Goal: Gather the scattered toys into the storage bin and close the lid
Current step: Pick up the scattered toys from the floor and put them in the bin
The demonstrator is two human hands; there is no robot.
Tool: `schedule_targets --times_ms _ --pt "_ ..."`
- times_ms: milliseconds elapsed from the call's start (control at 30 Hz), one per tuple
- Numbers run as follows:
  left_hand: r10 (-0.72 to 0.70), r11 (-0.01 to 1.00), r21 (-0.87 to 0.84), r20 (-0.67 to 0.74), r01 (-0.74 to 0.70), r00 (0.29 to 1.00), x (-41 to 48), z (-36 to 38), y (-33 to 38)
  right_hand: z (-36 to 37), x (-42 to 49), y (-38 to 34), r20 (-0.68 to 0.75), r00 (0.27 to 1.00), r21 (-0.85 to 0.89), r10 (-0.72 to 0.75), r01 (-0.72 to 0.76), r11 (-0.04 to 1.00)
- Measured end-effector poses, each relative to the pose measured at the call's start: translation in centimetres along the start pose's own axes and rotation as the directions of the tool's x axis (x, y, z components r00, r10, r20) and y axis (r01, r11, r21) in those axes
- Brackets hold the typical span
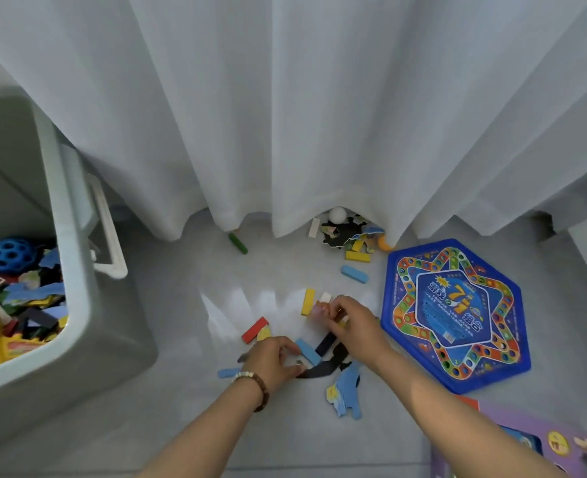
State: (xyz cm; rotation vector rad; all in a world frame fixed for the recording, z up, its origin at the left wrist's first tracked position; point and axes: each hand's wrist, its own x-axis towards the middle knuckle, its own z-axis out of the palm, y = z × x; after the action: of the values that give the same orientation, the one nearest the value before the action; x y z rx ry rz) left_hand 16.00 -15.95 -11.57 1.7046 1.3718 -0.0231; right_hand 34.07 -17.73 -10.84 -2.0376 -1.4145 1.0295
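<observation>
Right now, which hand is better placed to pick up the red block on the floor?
The left hand. The red block lies just beside it, toward the storage bin, while the right hand is farther off and pinches small pieces.

Colour overload on the pale grey glossy floor, plain white pleated curtain along its far edge
Mid-floor there's a red flat block, yellow flat block, green stick block, sky-blue flat block and a blue-and-yellow foam puzzle piece. Right edge: royal-blue hexagonal game board, multicoloured dotted star pattern. Left edge: sage-grey plastic storage bin with a dark blue holed ball.
</observation>
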Motion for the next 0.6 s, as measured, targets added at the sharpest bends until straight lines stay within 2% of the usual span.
schedule_targets --times_ms 133,167,233,267,333,400,433,500,533,567,600 --pt "0.001 0.998 0.067 0.009 -0.002 1.000 0.3 0.7 0.0 -3.7 -0.3 0.2 -0.064 0.978 0.384 0.196 -0.157 0.910" --pt "-0.003 0.995 0.095 0.023 0.000 1.000 0.4 0.9 0.0 -4.7 -0.4 0.4 -0.044 0.967 0.487 0.251 -0.198 0.851" --pt "-0.017 0.994 0.104 0.027 0.014 0.999 0.5 1.1 0.3 -6.5 -0.6 0.7 0.047 0.939 0.689 0.341 -0.278 0.669" --pt "-0.029 0.999 0.034 0.009 0.029 1.000 0.5 1.1 0.5 -7.3 -0.7 0.8 0.105 0.929 0.785 0.356 -0.297 0.544" --pt "-0.085 0.963 -0.258 -0.035 0.073 0.996 0.6 0.8 1.3 -8.6 -1.1 1.3 0.210 0.921 0.921 0.328 -0.299 0.250" --pt "-0.189 0.818 -0.548 0.028 0.173 0.982 1.0 0.1 2.5 -9.4 -1.5 1.9 0.287 0.914 0.953 0.286 -0.302 0.008" --pt "-0.225 0.720 -0.654 0.096 0.232 0.970 1.3 -0.2 3.3 -9.7 -1.6 2.0 0.308 0.915 0.950 0.262 -0.308 -0.041" --pt "-0.237 0.564 -0.767 0.203 0.305 0.950 1.9 -0.5 4.8 -10.0 -1.7 2.1 0.320 0.914 0.945 0.250 -0.328 -0.011" --pt "-0.226 0.538 -0.780 0.232 0.320 0.946 2.2 -0.6 5.6 -10.0 -1.7 2.1 0.315 0.906 0.937 0.283 -0.344 0.056" --pt "-0.208 0.533 -0.780 0.256 0.329 0.944 2.5 -0.6 6.2 -10.1 -1.6 2.0 0.293 0.893 0.912 0.341 -0.368 0.180" --pt "-0.190 0.538 -0.775 0.273 0.333 0.943 2.7 -0.4 6.8 -10.0 -1.4 2.3 0.236 0.880 0.835 0.411 -0.400 0.377"
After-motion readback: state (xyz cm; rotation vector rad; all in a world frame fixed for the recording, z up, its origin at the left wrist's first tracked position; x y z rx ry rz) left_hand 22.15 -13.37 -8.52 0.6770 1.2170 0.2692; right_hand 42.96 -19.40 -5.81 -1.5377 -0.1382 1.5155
